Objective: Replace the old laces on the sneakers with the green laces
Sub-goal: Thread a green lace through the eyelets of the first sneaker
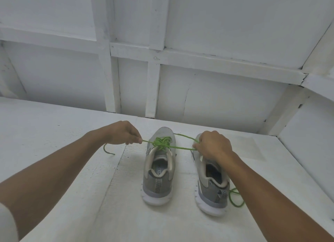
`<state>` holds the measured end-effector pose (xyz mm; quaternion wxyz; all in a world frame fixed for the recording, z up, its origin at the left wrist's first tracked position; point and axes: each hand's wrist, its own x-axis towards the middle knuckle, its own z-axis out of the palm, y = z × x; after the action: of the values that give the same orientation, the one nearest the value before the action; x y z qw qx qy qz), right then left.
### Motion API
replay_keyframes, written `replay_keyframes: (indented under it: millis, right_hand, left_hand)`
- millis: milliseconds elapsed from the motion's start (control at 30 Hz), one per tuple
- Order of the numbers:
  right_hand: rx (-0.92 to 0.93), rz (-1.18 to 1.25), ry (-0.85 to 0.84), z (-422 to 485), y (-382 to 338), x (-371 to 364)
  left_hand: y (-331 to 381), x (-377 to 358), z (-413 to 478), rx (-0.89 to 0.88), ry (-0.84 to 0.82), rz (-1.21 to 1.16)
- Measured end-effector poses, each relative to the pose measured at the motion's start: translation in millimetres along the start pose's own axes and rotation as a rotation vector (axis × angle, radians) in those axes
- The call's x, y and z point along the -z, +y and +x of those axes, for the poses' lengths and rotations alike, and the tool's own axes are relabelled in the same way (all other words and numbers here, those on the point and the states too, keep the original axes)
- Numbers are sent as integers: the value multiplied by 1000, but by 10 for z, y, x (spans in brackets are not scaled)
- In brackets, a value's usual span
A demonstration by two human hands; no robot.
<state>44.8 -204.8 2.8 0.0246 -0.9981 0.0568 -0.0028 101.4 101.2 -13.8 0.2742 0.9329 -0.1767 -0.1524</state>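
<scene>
Two grey sneakers with white soles stand side by side on a white table, heels toward me. The left sneaker (160, 167) carries a green lace (161, 142) threaded and crossed over its tongue. My left hand (123, 132) pinches one end of that lace and holds it out to the left. My right hand (212, 145) grips the other end, stretched to the right over the right sneaker (210, 185), hiding its front. A loose tail hangs below my left wrist. Another green lace (235, 198) lies by the right sneaker's heel.
The white painted table (72, 169) ends at a white panelled wall (216, 79) close behind the sneakers. A raised white ledge runs along the right side.
</scene>
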Motion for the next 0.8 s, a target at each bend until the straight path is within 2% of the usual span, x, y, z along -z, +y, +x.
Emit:
replay_keyframes:
  millis: [100,233,333,467,600,800]
  right_hand:
    - [17,59,42,-4,-41,-8]
    - [155,190,122,-72,-113,8]
    - [329,348,22,-152,-203,40]
    - [391,463,-71,-203,-324,-44]
    - [386,472,-75,-217,-390,-97]
    - [418,432,-36,-178,-382,-154]
  left_hand:
    - [22,-81,28,-2,50,60]
    - [132,-206,12,17,343,165]
    - [331,-359,-56,102,521,120]
    - [532,-562,-119,225,423,4]
    - [574,-673,-102,273,441,-18]
    - [607,-731,-55,195,509,-321]
